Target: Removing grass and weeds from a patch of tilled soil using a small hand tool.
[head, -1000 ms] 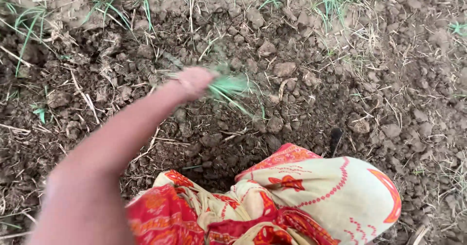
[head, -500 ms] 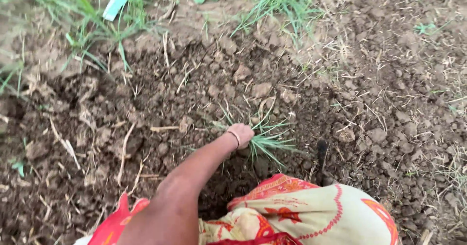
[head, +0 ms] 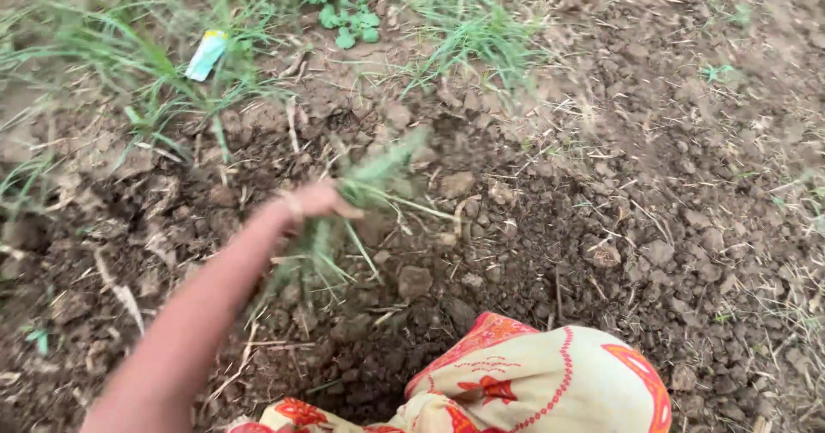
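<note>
Over the dug patch of dark, cloddy soil [head: 533, 253], a tuft of green grass blades [head: 369, 184] hung in the person's left hand [head: 314, 201], blurred by motion. The left grip was closed around the tuft near its middle: some blades pointed up and to the right past the fingers, while others trailed down and to the left toward the ground, beside the bare forearm [head: 189, 330] that reached in from the lower left corner. A thin bangle [head: 292, 205] circled the wrist. The right hand did not show in the view.

Below the tuft lay loose clods, dry straw and a few pale roots. Nearest the camera, at the bottom edge, was a fold of cream cloth with red and orange print [head: 550, 381], draped over the person's knee. Farther out, beyond the turned earth, clumps of rooted grass [head: 468, 33] stood along the top, with a small broad-leaved weed [head: 348, 21] between them. A pale blue-green scrap of wrapper [head: 206, 55] lay among the grass at upper left, well apart from the hand.
</note>
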